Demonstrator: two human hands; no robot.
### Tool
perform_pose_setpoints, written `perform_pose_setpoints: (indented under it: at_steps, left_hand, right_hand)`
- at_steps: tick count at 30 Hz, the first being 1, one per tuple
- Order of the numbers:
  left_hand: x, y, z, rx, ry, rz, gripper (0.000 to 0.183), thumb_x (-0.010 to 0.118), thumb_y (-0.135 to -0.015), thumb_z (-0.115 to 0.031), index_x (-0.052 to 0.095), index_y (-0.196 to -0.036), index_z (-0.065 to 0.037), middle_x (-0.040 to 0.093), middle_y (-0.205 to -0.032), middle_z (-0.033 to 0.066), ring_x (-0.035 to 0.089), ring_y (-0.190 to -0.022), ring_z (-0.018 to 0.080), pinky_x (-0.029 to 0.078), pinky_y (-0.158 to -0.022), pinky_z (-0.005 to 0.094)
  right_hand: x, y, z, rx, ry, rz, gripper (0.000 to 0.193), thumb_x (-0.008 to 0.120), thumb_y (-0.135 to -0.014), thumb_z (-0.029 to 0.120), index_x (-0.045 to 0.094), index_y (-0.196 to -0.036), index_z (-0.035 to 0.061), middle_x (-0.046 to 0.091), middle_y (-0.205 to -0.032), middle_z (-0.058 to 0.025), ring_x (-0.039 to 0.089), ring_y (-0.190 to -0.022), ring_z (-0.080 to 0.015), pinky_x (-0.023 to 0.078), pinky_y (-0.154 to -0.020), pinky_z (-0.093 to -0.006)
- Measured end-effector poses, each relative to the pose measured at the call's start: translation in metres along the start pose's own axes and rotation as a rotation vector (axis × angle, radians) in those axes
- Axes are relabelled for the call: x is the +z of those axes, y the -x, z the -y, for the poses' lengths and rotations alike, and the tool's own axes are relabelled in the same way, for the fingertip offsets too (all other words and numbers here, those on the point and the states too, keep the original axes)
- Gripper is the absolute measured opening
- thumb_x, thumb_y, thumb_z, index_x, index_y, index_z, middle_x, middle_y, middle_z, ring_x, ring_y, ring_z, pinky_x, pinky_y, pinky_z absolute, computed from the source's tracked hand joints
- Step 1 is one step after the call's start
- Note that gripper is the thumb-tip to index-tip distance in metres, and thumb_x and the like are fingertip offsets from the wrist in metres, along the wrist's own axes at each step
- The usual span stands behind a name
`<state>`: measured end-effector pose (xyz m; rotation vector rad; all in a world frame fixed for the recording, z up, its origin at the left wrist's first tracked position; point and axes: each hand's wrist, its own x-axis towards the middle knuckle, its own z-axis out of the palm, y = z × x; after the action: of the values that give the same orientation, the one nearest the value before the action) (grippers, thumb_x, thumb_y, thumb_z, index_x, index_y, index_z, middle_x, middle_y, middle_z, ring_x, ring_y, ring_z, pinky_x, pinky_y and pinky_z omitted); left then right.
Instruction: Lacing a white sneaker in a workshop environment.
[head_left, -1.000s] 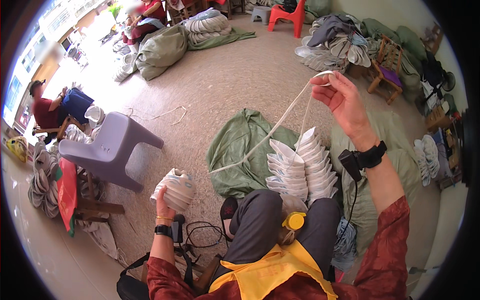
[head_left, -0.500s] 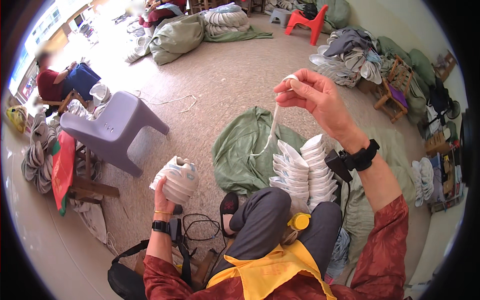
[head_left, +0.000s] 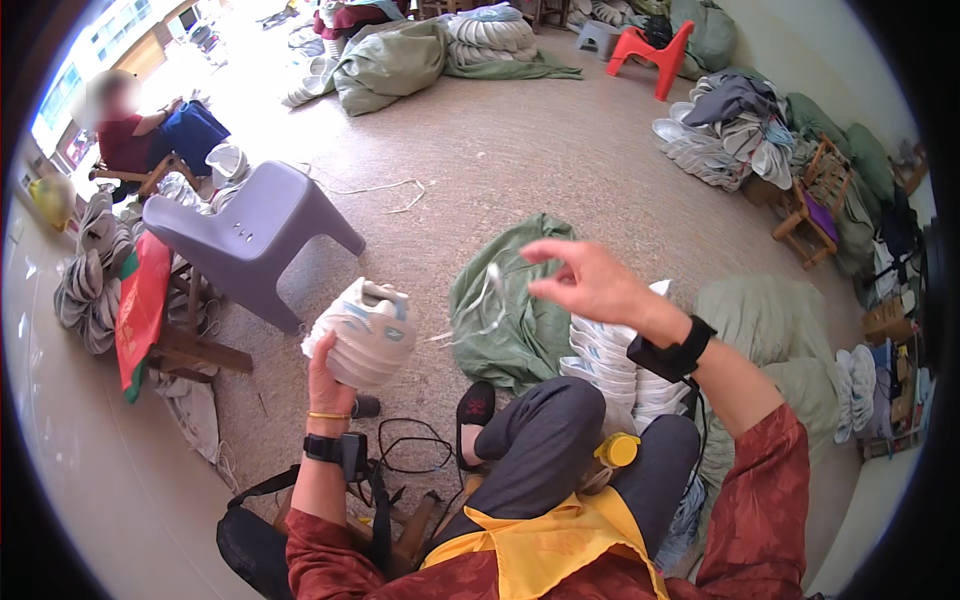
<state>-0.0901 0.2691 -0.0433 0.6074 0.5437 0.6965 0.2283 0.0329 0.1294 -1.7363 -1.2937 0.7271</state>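
Left of centre, our curled left hand grips the white ribbed fabric bundle; our part-open, seemingly empty right hand no longer pinches the thin white cord, loose beside it.

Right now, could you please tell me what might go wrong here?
The cord appears loose in the air beside the right hand, so it might tangle. Only the left hand holds the bundle, which could slip apart. The cable lies looped near the shoe and might snag a foot.
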Motion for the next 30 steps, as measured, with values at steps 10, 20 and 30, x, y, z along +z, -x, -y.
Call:
perform_pose_setpoints:
  at_steps: [10,20,30]
  left_hand:
    - [0.127,0.002,0.053,-0.159,0.036,0.21,0.058,0.067,-0.098,-0.026,0.05,-0.147,-0.001,0.061,-0.143,0.014,0.06,-0.13,0.0286,0.046,-0.114,0.0443]
    - [0.239,0.037,0.108,-0.364,0.012,0.461,0.057,0.064,-0.098,-0.026,0.048,-0.148,-0.003,0.06,-0.143,0.0135,0.06,-0.13,0.0286,0.047,-0.114,0.0451]
    - [0.29,0.096,0.164,-0.641,0.006,0.628,0.056,0.06,-0.102,-0.034,0.048,-0.149,-0.005,0.058,-0.146,0.0118,0.057,-0.134,0.0275,0.044,-0.117,0.0463]
  right_hand:
    - [0.018,0.045,-0.002,-0.192,0.129,-0.039,0.049,0.082,-0.086,0.017,0.064,-0.126,-0.0043,0.072,-0.115,-0.0213,0.073,-0.104,-0.0291,0.058,-0.092,-0.0371]
    - [-0.026,0.131,0.012,-0.021,0.166,-0.186,0.062,0.09,-0.076,0.022,0.06,-0.125,-0.003,0.07,-0.11,-0.0214,0.071,-0.099,-0.0332,0.055,-0.088,-0.0369]
    - [-0.055,0.234,0.019,0.192,0.101,-0.275,0.07,0.09,-0.074,0.014,0.059,-0.134,-0.0025,0.071,-0.113,-0.0101,0.066,-0.103,-0.014,0.053,-0.091,-0.0314]
